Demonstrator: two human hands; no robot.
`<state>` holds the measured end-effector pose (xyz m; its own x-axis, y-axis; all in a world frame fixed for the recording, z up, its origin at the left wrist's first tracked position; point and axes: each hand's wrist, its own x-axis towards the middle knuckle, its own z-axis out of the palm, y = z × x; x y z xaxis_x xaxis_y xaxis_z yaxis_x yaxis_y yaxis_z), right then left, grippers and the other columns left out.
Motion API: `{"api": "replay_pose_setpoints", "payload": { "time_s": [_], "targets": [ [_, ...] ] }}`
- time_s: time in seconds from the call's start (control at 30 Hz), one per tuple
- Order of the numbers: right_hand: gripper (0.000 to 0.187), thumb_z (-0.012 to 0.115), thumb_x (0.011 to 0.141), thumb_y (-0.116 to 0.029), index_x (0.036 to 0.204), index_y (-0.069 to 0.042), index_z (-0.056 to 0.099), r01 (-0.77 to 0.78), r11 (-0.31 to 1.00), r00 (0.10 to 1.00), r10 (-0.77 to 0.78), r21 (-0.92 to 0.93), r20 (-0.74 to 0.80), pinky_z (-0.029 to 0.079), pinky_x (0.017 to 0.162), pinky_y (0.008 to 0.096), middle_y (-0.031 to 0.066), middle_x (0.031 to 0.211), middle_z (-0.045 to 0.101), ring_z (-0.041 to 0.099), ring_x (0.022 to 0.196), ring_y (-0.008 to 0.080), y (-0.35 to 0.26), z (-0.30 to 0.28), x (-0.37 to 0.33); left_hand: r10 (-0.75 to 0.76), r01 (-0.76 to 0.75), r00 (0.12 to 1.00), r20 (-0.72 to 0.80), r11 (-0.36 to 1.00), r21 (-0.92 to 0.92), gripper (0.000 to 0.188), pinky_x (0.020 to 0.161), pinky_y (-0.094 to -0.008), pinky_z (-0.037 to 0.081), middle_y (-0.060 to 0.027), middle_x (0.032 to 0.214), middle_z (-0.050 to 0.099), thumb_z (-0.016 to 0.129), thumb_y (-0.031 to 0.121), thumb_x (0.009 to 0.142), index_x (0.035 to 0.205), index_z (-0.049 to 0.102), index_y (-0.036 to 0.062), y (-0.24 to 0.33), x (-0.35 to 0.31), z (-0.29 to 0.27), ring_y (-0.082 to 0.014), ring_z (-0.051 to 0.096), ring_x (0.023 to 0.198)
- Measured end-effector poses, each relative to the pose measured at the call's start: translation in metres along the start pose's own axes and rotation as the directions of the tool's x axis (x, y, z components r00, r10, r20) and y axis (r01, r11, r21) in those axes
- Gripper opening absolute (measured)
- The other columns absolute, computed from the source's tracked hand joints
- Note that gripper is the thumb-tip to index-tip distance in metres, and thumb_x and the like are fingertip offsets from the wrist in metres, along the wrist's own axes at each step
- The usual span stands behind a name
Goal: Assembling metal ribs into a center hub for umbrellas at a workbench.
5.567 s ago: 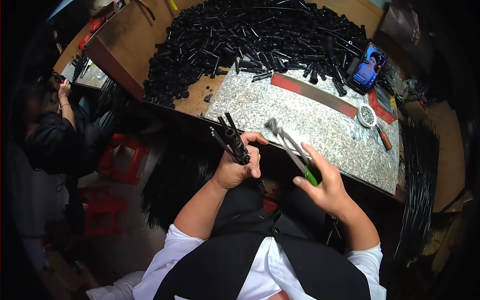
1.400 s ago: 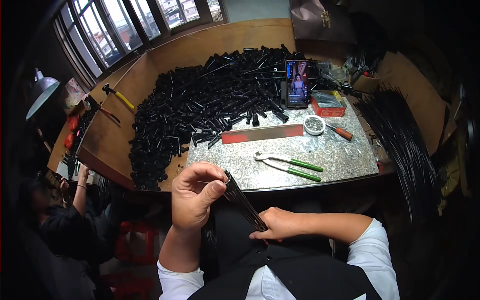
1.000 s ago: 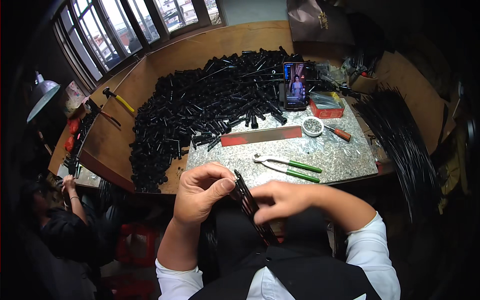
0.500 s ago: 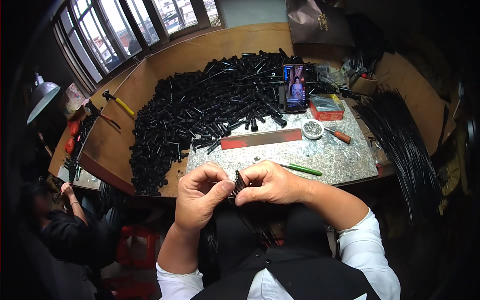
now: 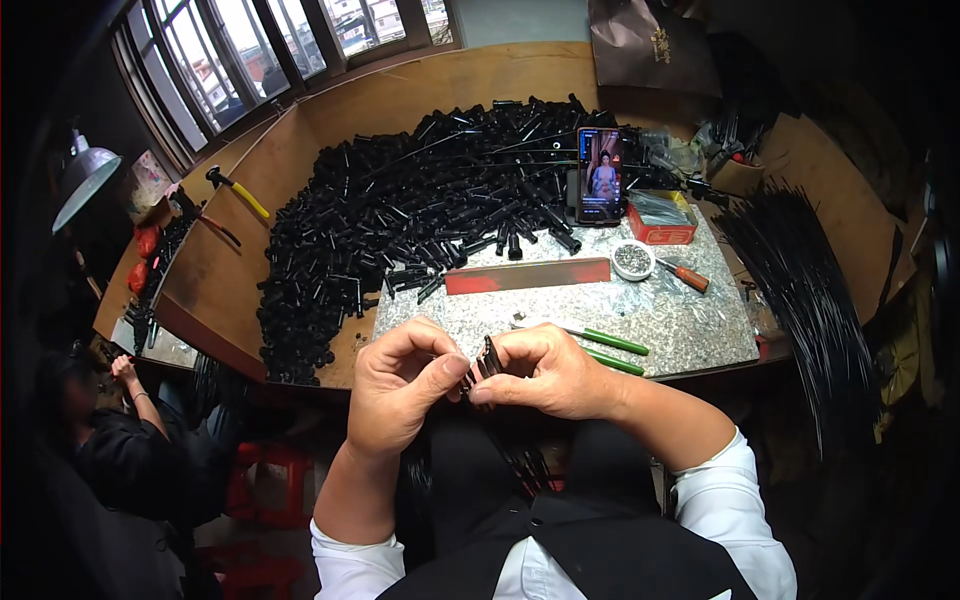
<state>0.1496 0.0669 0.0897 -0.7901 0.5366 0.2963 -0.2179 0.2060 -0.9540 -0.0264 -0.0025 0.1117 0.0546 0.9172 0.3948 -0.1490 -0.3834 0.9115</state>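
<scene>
My left hand (image 5: 402, 385) and my right hand (image 5: 555, 372) meet in front of my lap at the bench's near edge. Between them is a small bundle of thin black rods (image 5: 489, 358), its ends fanned above the right thumb. The right fingers wrap the bundle from the side. My left thumb and forefinger pinch at its left edge; whether they hold one rod or a tiny part is too small to make out. More black rods (image 5: 525, 465) hang down over my lap below the hands. Just beyond the right hand lie green-handled pliers (image 5: 612, 341), partly covered by it.
A big heap of black tubular plastic parts (image 5: 430, 190) fills the bench's left and back. A red-and-grey bar (image 5: 528, 276), a white bowl of small metal bits (image 5: 632, 261), a screwdriver (image 5: 690, 279), a red box (image 5: 663, 232) and a phone (image 5: 598, 175) stand beyond. Long black rods (image 5: 800, 290) lie right.
The rod ends between my hands have turned and closed up a little. The pliers' second green handle now shows beside my right hand. The whole view has shifted slightly.
</scene>
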Motion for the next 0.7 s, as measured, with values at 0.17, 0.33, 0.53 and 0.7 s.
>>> {"api": "replay_pose_setpoints", "payload": {
  "time_s": [0.17,0.33,0.53,0.7],
  "targets": [
    [0.028,0.069,0.085,-0.015,0.067,-0.004,0.052,-0.024,0.995,0.998,0.030,0.100,-0.062,0.041,0.054,0.0214,-0.0007,0.064,0.058,0.051,0.062,0.0020,0.009,0.005,0.004,0.049,-0.040,0.993,-0.105,0.996,0.084,0.003,0.059,-0.0200,0.046,-0.0039,0.081,0.057,0.063,-0.002,0.086,0.087,0.060,-0.0008,-0.001,0.001,0.006,-0.0072,0.056,0.067],
    [0.009,0.064,0.086,-0.005,0.085,0.001,0.058,-0.107,0.994,0.991,0.104,-0.030,-0.089,0.053,0.066,0.0279,0.0091,0.081,0.065,0.064,0.076,0.0157,0.012,-0.001,0.002,-0.092,0.088,0.994,-0.061,0.994,-0.064,0.005,0.057,-0.0215,0.046,-0.0062,0.079,0.060,0.062,0.002,0.087,0.088,0.062,-0.0034,-0.002,0.004,-0.002,-0.0093,0.058,0.066],
    [0.012,0.063,0.084,0.000,0.095,0.002,0.058,-0.125,0.950,0.975,0.171,0.288,-0.141,0.051,0.072,0.0287,0.0084,0.083,0.064,0.063,0.076,0.0157,0.013,-0.002,0.002,0.028,-0.001,0.967,-0.252,0.994,0.107,0.020,0.062,-0.0239,0.052,-0.0089,0.084,0.065,0.058,0.008,0.091,0.107,0.062,-0.0032,-0.028,-0.006,-0.039,-0.0120,0.062,0.072],
    [0.021,0.069,0.082,-0.013,0.090,0.003,0.058,-0.103,0.969,0.960,0.156,0.223,-0.233,0.054,0.063,0.0324,0.0119,0.076,0.065,0.065,0.066,0.0209,0.024,-0.001,0.005,0.316,0.384,0.670,-0.672,0.627,0.678,0.015,0.064,-0.0302,0.050,-0.0134,0.081,0.068,0.060,0.011,0.085,0.091,0.067,-0.0010,-0.086,-0.040,-0.191,-0.0196,0.065,0.069]
  ]
}}
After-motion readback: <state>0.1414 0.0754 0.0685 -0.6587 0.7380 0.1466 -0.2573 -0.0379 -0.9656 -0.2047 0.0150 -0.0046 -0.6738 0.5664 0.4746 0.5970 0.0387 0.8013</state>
